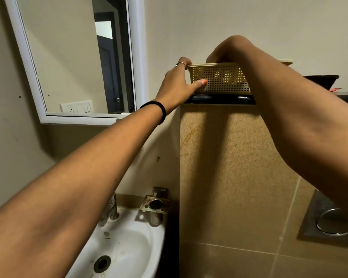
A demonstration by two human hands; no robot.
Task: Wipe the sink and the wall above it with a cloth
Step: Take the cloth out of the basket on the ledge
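Reaching to the upper middle of the frame, your left hand (177,81) pinches the end of the basket (219,79), thumb on its perforated side and fingers over the rim. Your right hand (217,55) curls over the far rim; what it grips inside, you cannot tell. No cloth shows (possibly it sits in the basket). Expect light, slightly flexible plastic, so hold both ends level. It rests at the edge of the dark ledge (219,99). The sink (127,249) lies lower left, with the tap (113,207) and mirror (74,57) crowding that side.
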